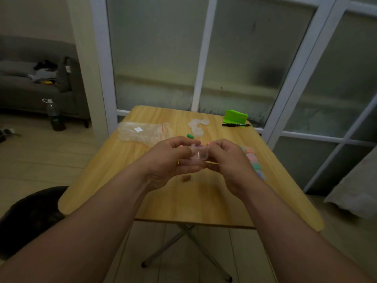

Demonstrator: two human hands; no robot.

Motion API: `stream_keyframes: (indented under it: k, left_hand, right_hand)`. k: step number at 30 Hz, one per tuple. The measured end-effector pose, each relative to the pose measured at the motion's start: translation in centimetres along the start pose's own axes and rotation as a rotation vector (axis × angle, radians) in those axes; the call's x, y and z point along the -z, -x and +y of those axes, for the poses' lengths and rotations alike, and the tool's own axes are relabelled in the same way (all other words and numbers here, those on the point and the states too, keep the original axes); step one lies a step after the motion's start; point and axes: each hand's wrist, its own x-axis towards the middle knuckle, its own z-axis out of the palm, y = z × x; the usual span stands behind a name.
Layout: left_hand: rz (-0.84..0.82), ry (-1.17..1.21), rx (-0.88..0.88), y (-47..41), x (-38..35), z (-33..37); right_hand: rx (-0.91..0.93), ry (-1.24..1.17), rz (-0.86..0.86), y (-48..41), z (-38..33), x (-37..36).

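Note:
Over the middle of the wooden table (pixel 204 205), both my hands hold one small clear plastic cup (pixel 199 155). My left hand (pixel 172 160) curls its fingers round the cup's left side, a ring on one finger. My right hand (pixel 228 158) pinches the cup's right rim. Something small and pink shows just above the cup between my fingertips; what it is I cannot tell. A small brown piece (pixel 186 178) lies on the table under my left hand.
Farther back lie a clear zip bag (pixel 142 131), several clear cups (pixel 196 126), a small green piece (pixel 190 136), a black marker (pixel 236 125) and a green holder (pixel 235 117). Pastel-coloured pieces (pixel 254 158) sit at the right. Glass doors stand behind, and a bottle (pixel 55 115) on the floor at left.

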Motion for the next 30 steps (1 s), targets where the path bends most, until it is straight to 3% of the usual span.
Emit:
stream_keyframes:
  k: [2,8,15,19,22,24,27,30]
  left_hand:
    - [0.003,0.053,0.002,-0.2,0.0,0.3]
    - [0.001,0.121,0.047,-0.3,-0.5,0.4]
    - [-0.243,0.038,0.179,0.4,-1.7,-1.4]
    - [-0.102,0.101,0.255,-0.7,-1.4,-1.5]
    - [0.127,0.298,0.241,-2.0,0.4,-0.6]
    - [0.283,0.377,0.184,-2.5,1.7,-0.1]
    - [0.393,0.392,0.148,-2.6,2.9,0.1]
    - [0.381,0.385,0.159,-2.6,2.9,0.3]
  right_hand:
    - [0.012,0.017,0.043,-0.3,-0.3,0.1]
    - [0.235,0.490,0.163,-0.7,-0.2,0.4]
    - [0.268,0.452,-0.075,-1.1,-0.3,1.7]
    - [0.216,0.379,-0.059,-1.5,-0.2,1.0]
    - [0.094,0.264,0.098,-2.1,-0.4,1.2]
    - [0.098,0.356,0.158,-2.4,0.2,1.6]
    - [0.124,0.639,-0.016,-2.2,1.0,1.6]
    - [0.130,0.849,-0.273,-1.4,1.4,0.6]
